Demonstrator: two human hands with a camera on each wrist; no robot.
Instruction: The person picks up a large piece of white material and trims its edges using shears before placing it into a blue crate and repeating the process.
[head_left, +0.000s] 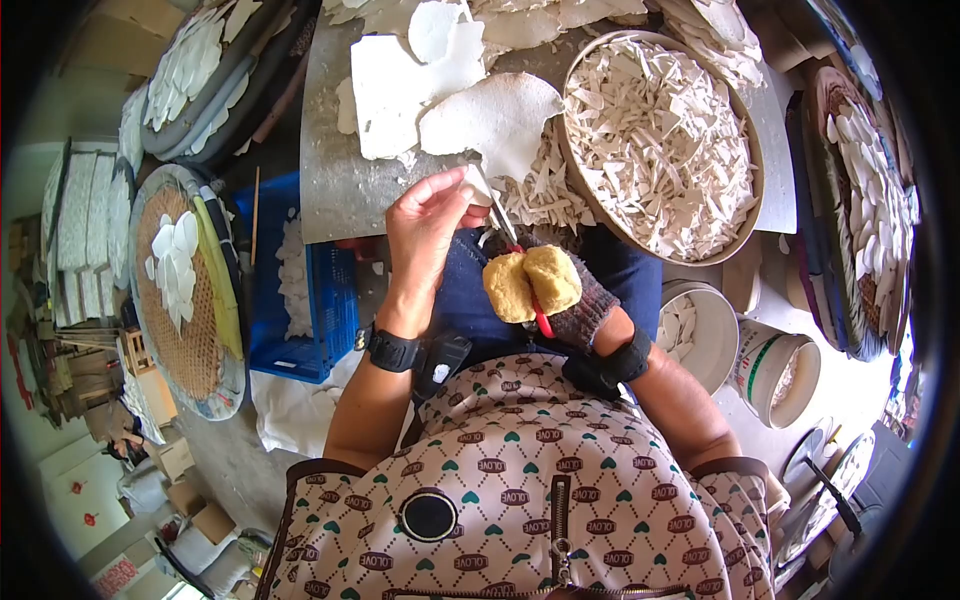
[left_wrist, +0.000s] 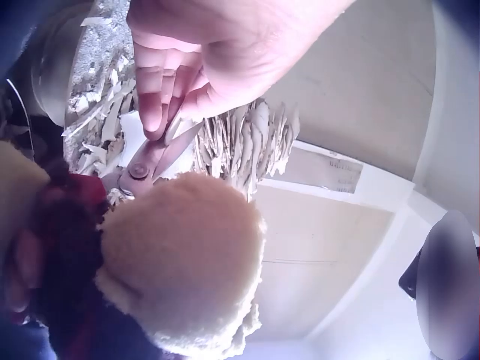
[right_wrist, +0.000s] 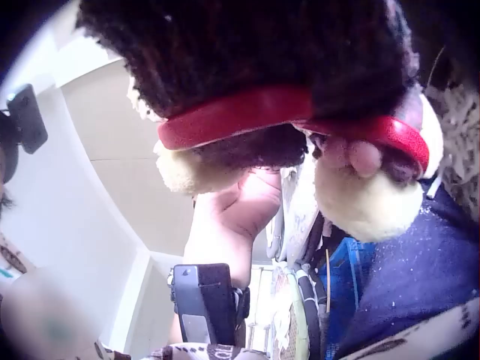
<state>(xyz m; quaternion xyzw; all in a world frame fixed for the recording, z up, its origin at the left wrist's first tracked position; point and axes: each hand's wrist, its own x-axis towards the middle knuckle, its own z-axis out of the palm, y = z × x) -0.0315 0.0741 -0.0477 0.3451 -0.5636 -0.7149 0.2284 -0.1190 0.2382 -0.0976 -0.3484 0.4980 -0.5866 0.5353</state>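
Observation:
My left hand (head_left: 425,230) pinches a small white flat piece (head_left: 478,184) between thumb and fingertips, above my lap. My right hand (head_left: 588,306), in a dark knitted glove with bare fingertips, grips a pair of scissors (left_wrist: 142,169). Their red handles (right_wrist: 232,118) have thick yellow foam pads (head_left: 552,278) around them. The scissor blades (head_left: 503,217) point away from me, right beside the white piece and the left fingertips. In the left wrist view one foam pad hides much of the right hand.
Large white sheets (head_left: 490,118) lie on the metal table (head_left: 335,190). At the right is a round tray (head_left: 572,155) heaped with cut white strips. A blue crate (head_left: 335,310) and a woven tray (head_left: 205,340) stand left, tubs (head_left: 715,345) right.

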